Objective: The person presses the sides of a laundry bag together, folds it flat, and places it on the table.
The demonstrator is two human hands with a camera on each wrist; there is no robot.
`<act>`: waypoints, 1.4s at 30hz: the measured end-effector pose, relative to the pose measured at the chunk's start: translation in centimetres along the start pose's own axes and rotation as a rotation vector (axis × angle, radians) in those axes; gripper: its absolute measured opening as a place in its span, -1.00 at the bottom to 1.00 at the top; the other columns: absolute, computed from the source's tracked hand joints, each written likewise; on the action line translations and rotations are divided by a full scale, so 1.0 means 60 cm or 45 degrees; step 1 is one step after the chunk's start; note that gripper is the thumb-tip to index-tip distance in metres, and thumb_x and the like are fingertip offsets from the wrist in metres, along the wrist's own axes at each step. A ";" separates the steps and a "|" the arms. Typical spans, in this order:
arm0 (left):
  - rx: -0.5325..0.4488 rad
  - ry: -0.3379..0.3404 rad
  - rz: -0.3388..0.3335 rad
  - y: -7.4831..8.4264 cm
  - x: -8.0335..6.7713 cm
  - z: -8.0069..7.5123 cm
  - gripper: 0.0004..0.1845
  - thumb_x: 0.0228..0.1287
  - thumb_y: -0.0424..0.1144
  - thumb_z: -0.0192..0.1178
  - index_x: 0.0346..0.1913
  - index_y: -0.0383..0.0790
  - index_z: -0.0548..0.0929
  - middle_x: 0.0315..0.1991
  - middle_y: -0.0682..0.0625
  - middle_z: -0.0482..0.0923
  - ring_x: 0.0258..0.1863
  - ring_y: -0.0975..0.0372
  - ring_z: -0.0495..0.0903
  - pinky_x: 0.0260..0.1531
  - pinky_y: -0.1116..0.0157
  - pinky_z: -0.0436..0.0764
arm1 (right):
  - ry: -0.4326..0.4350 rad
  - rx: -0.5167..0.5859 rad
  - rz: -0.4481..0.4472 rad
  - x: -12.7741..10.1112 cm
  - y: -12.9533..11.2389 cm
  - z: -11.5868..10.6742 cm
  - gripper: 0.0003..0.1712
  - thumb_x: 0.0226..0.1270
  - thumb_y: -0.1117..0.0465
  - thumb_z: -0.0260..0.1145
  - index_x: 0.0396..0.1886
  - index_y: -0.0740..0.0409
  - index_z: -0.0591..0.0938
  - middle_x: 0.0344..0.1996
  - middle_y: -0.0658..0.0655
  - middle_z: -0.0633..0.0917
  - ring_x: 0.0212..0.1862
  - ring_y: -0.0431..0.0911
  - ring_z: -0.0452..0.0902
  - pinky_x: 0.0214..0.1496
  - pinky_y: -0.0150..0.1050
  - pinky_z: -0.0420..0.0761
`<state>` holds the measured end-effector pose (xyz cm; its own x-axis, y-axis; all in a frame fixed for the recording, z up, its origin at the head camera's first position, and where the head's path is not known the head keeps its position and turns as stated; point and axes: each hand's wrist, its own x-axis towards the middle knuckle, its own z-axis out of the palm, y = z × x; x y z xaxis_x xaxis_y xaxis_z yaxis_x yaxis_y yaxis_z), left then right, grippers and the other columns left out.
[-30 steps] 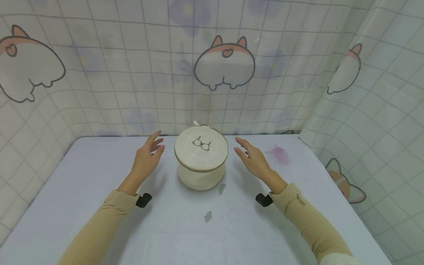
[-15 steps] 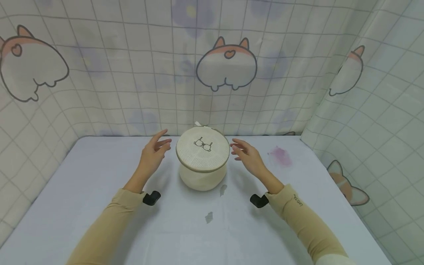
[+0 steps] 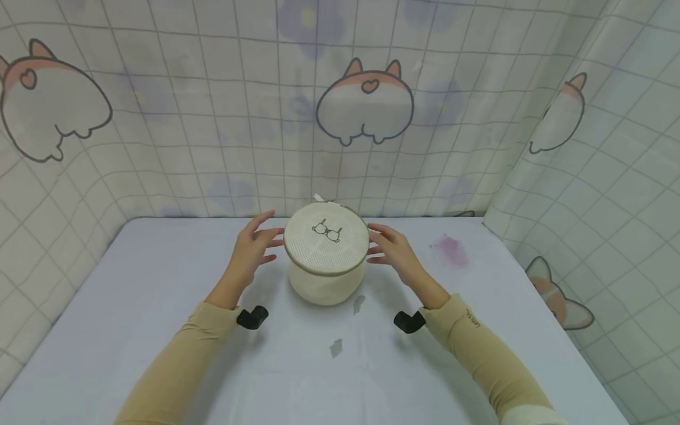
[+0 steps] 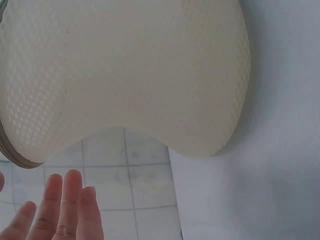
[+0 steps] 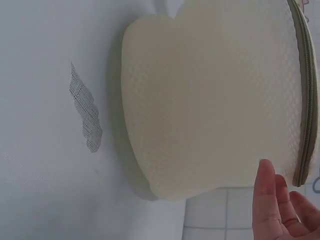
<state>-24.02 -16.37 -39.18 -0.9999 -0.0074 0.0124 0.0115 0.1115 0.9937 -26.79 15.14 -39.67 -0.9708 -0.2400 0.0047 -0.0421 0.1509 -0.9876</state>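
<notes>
Both hands were open with fingers spread, the left hand (image 3: 249, 254) and right hand (image 3: 395, 255) flanking the lid rim of a round cream mesh laundry bag (image 3: 325, 255), which stood upright on the pale tabletop (image 3: 159, 307) near the curtain; contact could not be told

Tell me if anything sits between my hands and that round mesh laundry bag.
Nothing visible does. The left hand and right hand flank the cream mesh laundry bag with fingers straight, only bare table between. The torn patches lie nearer you, out of the way.
</notes>
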 end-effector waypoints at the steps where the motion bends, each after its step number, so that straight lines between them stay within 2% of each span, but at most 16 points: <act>1: -0.008 0.004 -0.009 0.000 0.001 0.002 -0.37 0.57 -0.15 0.05 0.61 -0.04 0.21 0.33 -0.29 0.51 0.20 -0.09 0.60 0.19 -0.13 0.55 | 0.000 0.013 0.007 0.001 0.000 0.001 -0.41 0.64 0.12 0.12 0.49 0.36 0.35 0.16 0.38 0.57 -0.14 -0.08 0.68 -0.04 -0.19 0.73; 7: -0.068 0.019 -0.033 0.004 0.000 0.007 -0.38 0.54 -0.18 0.11 0.58 -0.07 0.27 0.32 -0.30 0.50 0.04 0.09 0.65 0.14 -0.01 0.61 | -0.004 0.100 0.036 0.002 -0.002 0.009 -0.37 0.60 0.19 0.16 0.54 0.31 0.29 0.03 0.28 0.58 -0.19 -0.10 0.68 -0.08 -0.18 0.74; 14: -0.123 0.001 -0.038 0.005 -0.002 0.011 -0.38 0.53 -0.25 0.14 0.57 -0.12 0.29 0.30 -0.32 0.51 -0.14 0.29 0.66 0.02 0.24 0.68 | -0.031 0.131 0.066 0.000 -0.006 0.013 -0.32 0.56 0.30 0.18 0.58 0.29 0.23 0.11 0.32 0.56 -0.17 -0.08 0.66 -0.04 -0.15 0.74; 22: -0.149 -0.045 -0.048 0.014 -0.004 0.013 -0.33 0.49 -0.34 0.15 0.59 -0.16 0.23 0.36 -0.34 0.44 -0.12 0.29 0.65 0.06 0.32 0.64 | -0.080 0.198 0.107 -0.002 -0.010 0.011 -0.25 0.52 0.36 0.18 0.62 0.23 0.16 0.16 0.30 0.51 -0.19 -0.14 0.68 -0.02 -0.12 0.73; 30: -0.124 -0.066 -0.123 0.023 -0.003 0.014 -0.32 0.50 -0.38 0.13 0.61 -0.13 0.22 0.40 -0.30 0.41 -0.05 0.22 0.60 0.14 0.27 0.61 | -0.129 0.203 0.108 -0.006 -0.019 0.011 -0.21 0.51 0.40 0.17 0.64 0.21 0.11 0.13 0.27 0.51 -0.18 -0.14 0.67 0.02 -0.09 0.72; 42: -0.128 -0.066 -0.198 0.019 -0.001 0.014 -0.36 0.50 -0.40 0.11 0.59 -0.14 0.28 0.39 -0.30 0.40 -0.15 0.30 0.60 0.02 0.39 0.64 | -0.145 0.182 0.116 -0.003 -0.018 0.012 -0.21 0.51 0.40 0.18 0.64 0.19 0.13 0.10 0.26 0.51 -0.17 -0.12 0.66 0.03 -0.08 0.71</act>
<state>-23.93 -15.42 -38.13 -0.9888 0.0349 -0.1450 -0.1447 0.0135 0.9894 -26.39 14.31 -38.73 -0.9355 -0.3400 -0.0957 0.0867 0.0417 -0.9954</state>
